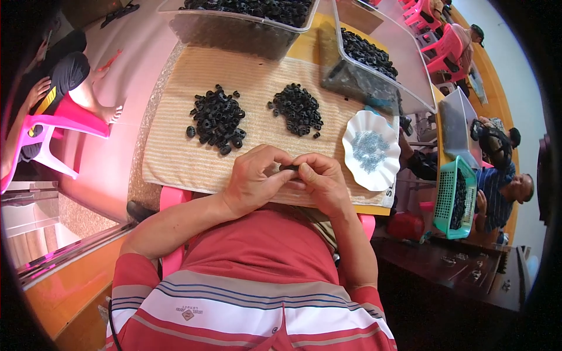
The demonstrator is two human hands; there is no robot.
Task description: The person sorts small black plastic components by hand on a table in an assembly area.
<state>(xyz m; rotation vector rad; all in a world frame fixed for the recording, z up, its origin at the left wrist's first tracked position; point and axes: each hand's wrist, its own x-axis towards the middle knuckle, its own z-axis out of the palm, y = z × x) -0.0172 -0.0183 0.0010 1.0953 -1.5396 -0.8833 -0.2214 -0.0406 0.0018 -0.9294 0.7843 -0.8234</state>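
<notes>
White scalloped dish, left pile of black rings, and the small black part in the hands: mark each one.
white scalloped dish (353, 153), head view, bare left rim.
left pile of black rings (217, 119), head view, middle of the heap.
small black part (288, 168), head view, visible top between both hands' fingertips.

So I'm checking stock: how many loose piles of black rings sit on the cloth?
2. The left pile lies ahead of the left hand; the right pile lies beside the white dish.

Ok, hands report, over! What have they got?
Left hand and right hand pinch one small black part together. Two black piles on the mat beyond. White dish at right. Nothing blocking.
</notes>
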